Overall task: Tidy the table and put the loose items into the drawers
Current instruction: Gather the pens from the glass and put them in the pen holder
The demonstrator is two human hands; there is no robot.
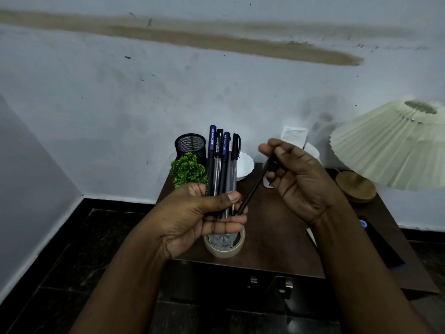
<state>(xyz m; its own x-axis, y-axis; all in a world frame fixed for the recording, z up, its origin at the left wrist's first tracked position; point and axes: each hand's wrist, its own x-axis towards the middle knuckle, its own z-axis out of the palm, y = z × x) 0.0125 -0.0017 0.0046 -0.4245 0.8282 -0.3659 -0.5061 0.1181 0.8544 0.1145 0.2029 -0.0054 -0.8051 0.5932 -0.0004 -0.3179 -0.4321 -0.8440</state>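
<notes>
We see left hand (204,219) clamped round a bunch of pens (222,169), upright, above the tape roll (225,247) on the table (272,237). Right hand (298,179) pinches a black pen (252,191), tilted, tip touching the bunch. Lamp (395,145) far right.

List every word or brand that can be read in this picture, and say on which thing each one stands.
"OCTANE": on the tall blue-capped pen in the left hand.
"OCTANE": on the shorter blue-capped pen.
Black-capped pen: white print, too blurred to read.
</notes>
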